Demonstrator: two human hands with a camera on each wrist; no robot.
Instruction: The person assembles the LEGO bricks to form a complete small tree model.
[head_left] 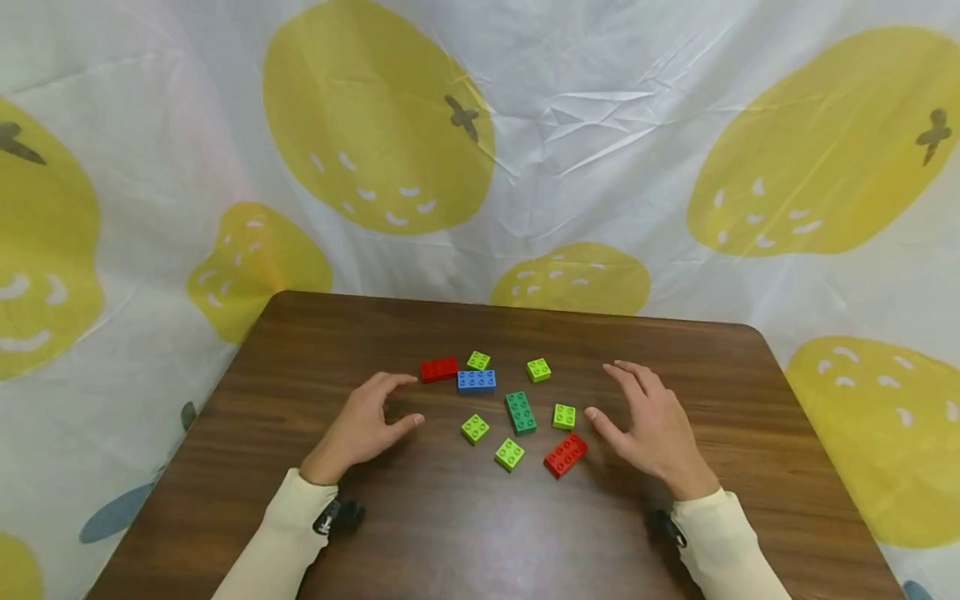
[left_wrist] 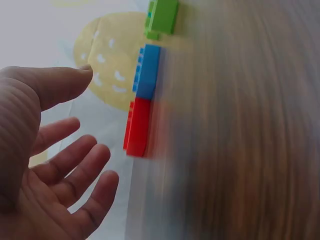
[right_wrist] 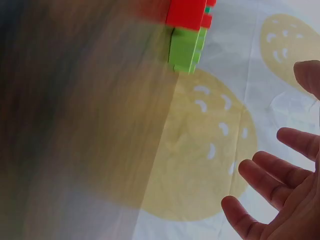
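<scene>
Several toy building bricks lie spread over the middle of the table. My left hand (head_left: 365, 425) hovers left of them, fingers relaxed and holding nothing, nearest the far red brick (head_left: 438, 369). That brick sits end to end with a blue brick (head_left: 476, 381), as the left wrist view also shows. On the other side, my right hand (head_left: 654, 423) has its fingers spread, thumb close to a lime brick (head_left: 564, 417) and a near red brick (head_left: 566, 455). Between the hands lies a dark green brick (head_left: 521, 412), with lime bricks (head_left: 475, 428) around it.
The brown wooden table (head_left: 420, 533) has rounded far corners. Behind it hangs a pale cloth (head_left: 600, 167) printed with yellow lemons. Two more lime bricks lie toward the back, one (head_left: 478, 360) behind the blue brick and one (head_left: 538, 370) farther right.
</scene>
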